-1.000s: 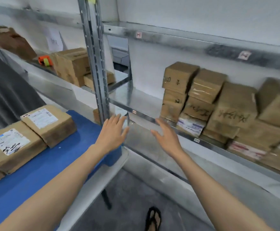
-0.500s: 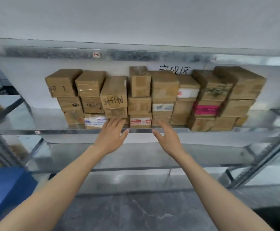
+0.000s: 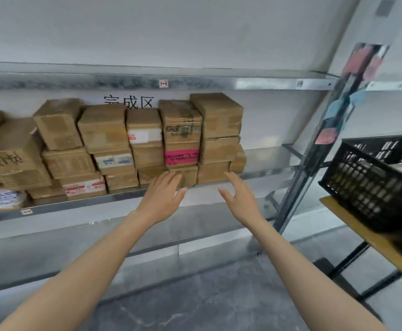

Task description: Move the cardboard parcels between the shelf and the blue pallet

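Two open hands reach for cardboard parcels [image 3: 114, 149] stacked on a metal shelf [image 3: 123, 200].

Left hand [image 3: 161, 197]: fingers straight & spread, holding nothing. Its tips are in front of the btm box [image 3: 188, 176] under a pink-labelled parcel [image 3: 182, 156], at the shelf's front edge; can't tell if they touch. Right hand [image 3: 239, 198]: also wide open, thumb out, empty, near the left hand, at the front edge below the stack's right end. Parcels sit approx. three high in a row along the shelf, from its left end to past the middle. Far right, a black crate [image 3: 372, 187] rests on a wooden table [image 3: 362, 237], beside the shelf's upright [image 3: 314, 149].
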